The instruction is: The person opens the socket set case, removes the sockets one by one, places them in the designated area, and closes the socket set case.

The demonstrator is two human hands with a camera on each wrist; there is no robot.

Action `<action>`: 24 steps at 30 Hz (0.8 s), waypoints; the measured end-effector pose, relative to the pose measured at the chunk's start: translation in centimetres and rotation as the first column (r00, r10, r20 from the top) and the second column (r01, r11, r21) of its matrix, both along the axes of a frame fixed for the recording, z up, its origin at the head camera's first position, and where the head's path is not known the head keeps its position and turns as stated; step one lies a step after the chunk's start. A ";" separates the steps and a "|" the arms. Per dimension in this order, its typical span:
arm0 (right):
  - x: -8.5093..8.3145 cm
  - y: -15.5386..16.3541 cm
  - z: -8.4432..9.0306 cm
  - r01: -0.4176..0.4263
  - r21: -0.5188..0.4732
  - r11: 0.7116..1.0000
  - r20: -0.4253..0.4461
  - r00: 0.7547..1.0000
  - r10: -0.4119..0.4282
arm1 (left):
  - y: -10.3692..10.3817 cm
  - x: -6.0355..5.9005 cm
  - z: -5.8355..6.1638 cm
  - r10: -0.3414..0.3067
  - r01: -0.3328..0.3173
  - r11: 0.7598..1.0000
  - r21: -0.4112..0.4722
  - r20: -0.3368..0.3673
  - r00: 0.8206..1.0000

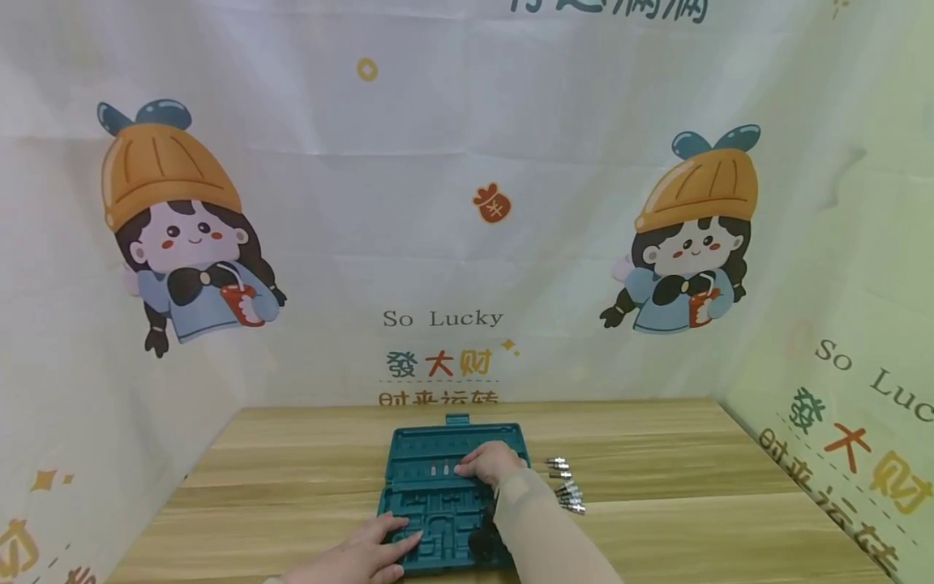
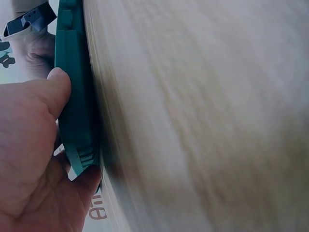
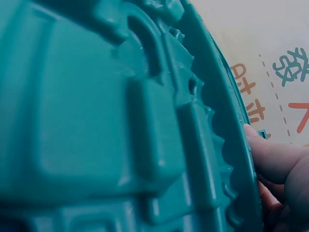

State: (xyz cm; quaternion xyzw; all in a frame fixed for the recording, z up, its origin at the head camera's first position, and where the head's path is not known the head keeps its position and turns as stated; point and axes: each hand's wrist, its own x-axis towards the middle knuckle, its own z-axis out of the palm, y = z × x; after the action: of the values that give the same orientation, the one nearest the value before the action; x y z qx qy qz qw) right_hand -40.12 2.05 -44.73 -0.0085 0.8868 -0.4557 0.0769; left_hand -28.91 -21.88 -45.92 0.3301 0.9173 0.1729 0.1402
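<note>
Case (image 1: pixel 438 495) is lying open mid-table while I'm pressing its near-left corner flat with my relaxed left hand (image 1: pixel 365 556), steadying it, as my right hand (image 1: pixel 490 462) is pinching something at its slots, bits (image 1: pixel 567 485) waiting just right of it.

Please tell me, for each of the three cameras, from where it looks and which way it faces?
Head: high, facing forward and down at the teal case on the wooden table; both hands and a sleeve show.
Left wrist: low by the table, facing along the case's edge; left hand shows.
Right wrist: close over the case's moulded slots; fingertips show.
Shared: the teal case.
</note>
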 end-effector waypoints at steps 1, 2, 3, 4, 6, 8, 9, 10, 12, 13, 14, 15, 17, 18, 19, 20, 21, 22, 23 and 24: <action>-0.1 0.0 0.0 -0.001 0.000 1.000 0.005 1.000 0.001 | -0.1 -0.1 -0.1 -0.014 0.014 1.000 0.003 -0.013 1.000; -0.3 0.0 -0.1 -0.004 0.001 1.000 0.009 1.000 0.004 | -0.1 -0.2 -0.2 -0.036 0.036 0.999 0.003 -0.036 0.999; -0.4 0.0 -0.2 -0.006 0.001 1.000 0.012 1.000 0.006 | -0.2 -0.4 -0.3 -0.055 0.056 0.998 0.002 -0.056 0.997; -0.5 0.1 -0.2 -0.008 -0.002 1.000 0.014 1.000 0.008 | -0.2 -0.5 -0.4 -0.078 0.078 0.997 0.000 -0.080 0.994; -0.7 0.1 -0.3 -0.013 -0.005 1.000 0.016 1.000 0.013 | -0.3 -0.8 -0.7 -0.102 0.102 0.995 -0.006 -0.111 0.989; -0.7 0.1 -0.3 -0.012 -0.009 1.000 0.015 1.000 0.012 | -0.3 -1.0 -0.7 -0.108 0.107 0.994 -0.010 -0.119 0.987; -0.8 0.1 -0.3 -0.006 -0.008 1.000 0.015 1.000 0.006 | -0.2 -1.0 -0.7 -0.101 0.101 0.995 -0.008 -0.110 0.989; -0.8 0.1 -0.4 0.004 -0.008 1.000 0.019 1.000 -0.004 | -0.2 -1.0 -0.7 -0.097 0.097 0.995 -0.005 -0.106 0.990; -0.7 0.0 -0.5 0.026 0.005 1.000 0.019 0.999 -0.026 | -0.2 -0.9 -0.7 -0.086 0.086 0.996 -0.002 -0.092 0.992; -0.7 0.0 -0.5 0.040 0.011 0.999 0.020 0.999 -0.040 | -0.2 -0.8 -0.7 -0.081 0.081 0.997 -0.001 -0.086 0.993; -0.7 -0.1 -0.6 0.053 0.018 0.998 0.021 0.998 -0.054 | -0.1 -0.8 -0.7 -0.082 0.083 0.997 0.000 -0.087 0.993; -0.7 -0.1 -0.6 0.065 0.030 0.997 0.019 0.998 -0.066 | -0.1 -0.7 -0.6 -0.080 0.080 0.997 0.000 -0.085 0.993; -0.7 -0.2 -0.6 0.081 0.038 0.996 0.021 0.996 -0.082 | 0.0 -0.7 -0.6 -0.070 0.070 0.998 -0.001 -0.076 0.995; -0.7 -0.2 -0.5 0.078 0.045 0.996 0.021 0.997 -0.079 | 0.0 -0.6 -0.6 -0.064 0.064 0.998 0.001 -0.073 0.995; -0.7 -0.2 -0.5 0.074 0.049 0.996 0.021 0.997 -0.075 | 0.0 -0.6 -0.5 -0.061 0.062 0.998 0.005 -0.070 0.996; -0.8 -0.2 -0.4 0.065 0.052 0.997 0.021 0.998 -0.066 | 0.0 -0.5 -0.5 -0.063 0.064 0.998 0.009 -0.071 0.995; -0.7 -0.2 -0.3 0.056 0.053 0.997 0.023 0.998 -0.057 | 0.0 -0.5 -0.5 -0.058 0.059 0.998 0.014 -0.067 0.996; -0.7 -0.2 -0.2 0.046 0.055 0.997 0.024 0.999 -0.048 | 0.0 -0.4 -0.5 -0.055 0.056 0.998 0.017 -0.065 0.996; -0.7 -0.2 -0.1 0.036 0.058 0.998 0.024 0.999 -0.038 | 0.0 -0.4 -0.5 -0.053 0.054 0.998 0.019 -0.063 0.997; -0.7 -0.2 0.0 0.029 0.057 0.998 0.025 0.999 -0.030 | -0.1 -0.3 -0.4 -0.053 0.055 0.998 0.022 -0.063 0.997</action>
State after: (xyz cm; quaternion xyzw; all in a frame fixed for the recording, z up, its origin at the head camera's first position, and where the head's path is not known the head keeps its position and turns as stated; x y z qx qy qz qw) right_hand -40.84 1.88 -44.75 0.0126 0.8982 -0.4317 0.0816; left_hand -29.26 -21.94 -46.35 0.3618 0.9099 0.1693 0.1121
